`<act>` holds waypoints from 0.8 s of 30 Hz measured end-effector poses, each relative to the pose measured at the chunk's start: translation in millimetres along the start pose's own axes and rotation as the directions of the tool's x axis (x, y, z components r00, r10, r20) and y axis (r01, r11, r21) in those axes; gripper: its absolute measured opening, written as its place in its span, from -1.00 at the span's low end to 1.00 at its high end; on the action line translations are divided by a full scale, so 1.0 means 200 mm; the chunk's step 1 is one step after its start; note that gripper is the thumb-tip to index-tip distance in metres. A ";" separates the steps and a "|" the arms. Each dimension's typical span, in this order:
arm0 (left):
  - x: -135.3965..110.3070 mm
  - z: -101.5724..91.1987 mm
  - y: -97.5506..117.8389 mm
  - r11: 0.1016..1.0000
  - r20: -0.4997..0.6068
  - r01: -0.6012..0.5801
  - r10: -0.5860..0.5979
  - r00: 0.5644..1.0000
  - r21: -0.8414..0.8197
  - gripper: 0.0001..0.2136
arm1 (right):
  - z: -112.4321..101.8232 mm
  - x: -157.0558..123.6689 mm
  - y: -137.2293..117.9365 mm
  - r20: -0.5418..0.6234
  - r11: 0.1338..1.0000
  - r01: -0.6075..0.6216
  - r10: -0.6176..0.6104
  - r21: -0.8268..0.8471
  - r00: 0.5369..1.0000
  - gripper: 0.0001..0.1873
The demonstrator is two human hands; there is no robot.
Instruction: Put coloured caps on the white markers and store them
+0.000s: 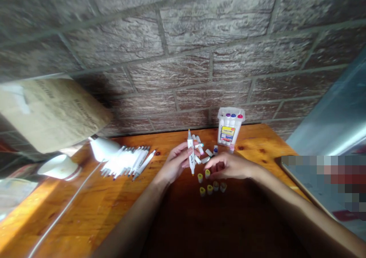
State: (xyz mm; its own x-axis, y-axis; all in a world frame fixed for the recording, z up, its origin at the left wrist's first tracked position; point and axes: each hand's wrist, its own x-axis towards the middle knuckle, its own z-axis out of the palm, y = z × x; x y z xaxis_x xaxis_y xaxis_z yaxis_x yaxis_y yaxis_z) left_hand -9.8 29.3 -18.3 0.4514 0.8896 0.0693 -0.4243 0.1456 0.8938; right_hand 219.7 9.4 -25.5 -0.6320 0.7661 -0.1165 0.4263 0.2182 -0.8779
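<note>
My left hand (178, 158) is closed around a white double-ended marker (191, 155). The marker stands nearly upright, both ends uncapped, with yellowish tips. On the table just to its right, my right hand (223, 165) curls its thumb and fingers at a yellow-topped marker cap (207, 173). Beside that cap stands another yellow cap (200, 178). Nearer to me are two more yellow caps (206, 190) and two greyish caps (219, 186). Behind my hands lie several loose white markers (199, 143), partly hidden by my fingers.
A clear plastic case (231, 126) with several capped markers stands by the brick wall (188, 74). Left are a row of white markers (128, 160), a white lamp (104, 149), a cable (67, 208) and a cardboard box (54, 111). A dark-edged flat device (303, 181) lies right.
</note>
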 end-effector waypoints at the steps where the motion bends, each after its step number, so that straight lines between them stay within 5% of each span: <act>1: 0.00 0.00 0.00 1.000 -0.013 -0.003 0.002 1.000 -0.013 -0.67 | 0.00 0.00 0.00 -0.005 1.000 -0.007 0.007 0.001 1.000 -0.61; 8: 0.01 0.01 -0.02 0.997 -0.110 0.031 -0.039 0.993 -0.071 -0.67 | 0.00 0.00 -0.02 -0.135 0.994 0.109 -0.106 0.018 0.985 -0.74; 12: 0.00 0.04 0.00 0.992 -0.130 0.017 -0.033 0.991 -0.124 -0.65 | 0.02 0.00 -0.05 -0.314 0.983 0.185 -0.171 0.016 0.934 -0.76; 19: -0.02 0.07 0.04 0.962 -0.132 -0.033 -0.004 0.991 -0.271 -0.66 | 0.08 -0.02 -0.16 -0.444 0.951 0.285 -0.308 -0.120 0.841 -0.84; 24: -0.02 0.05 0.04 0.966 -0.094 -0.008 -0.017 0.995 -0.258 -0.70 | 0.05 -0.02 -0.14 -0.523 0.944 0.311 -0.212 0.108 0.826 -0.77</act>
State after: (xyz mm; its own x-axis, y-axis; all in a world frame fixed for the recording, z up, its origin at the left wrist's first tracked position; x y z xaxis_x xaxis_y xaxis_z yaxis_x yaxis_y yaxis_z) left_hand -6.7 22.6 -6.2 0.3825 0.9239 0.0120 -0.6159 0.2453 0.7486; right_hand 203.9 -4.9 -4.8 -0.2734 0.9026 0.3325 0.1360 0.3785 -0.9156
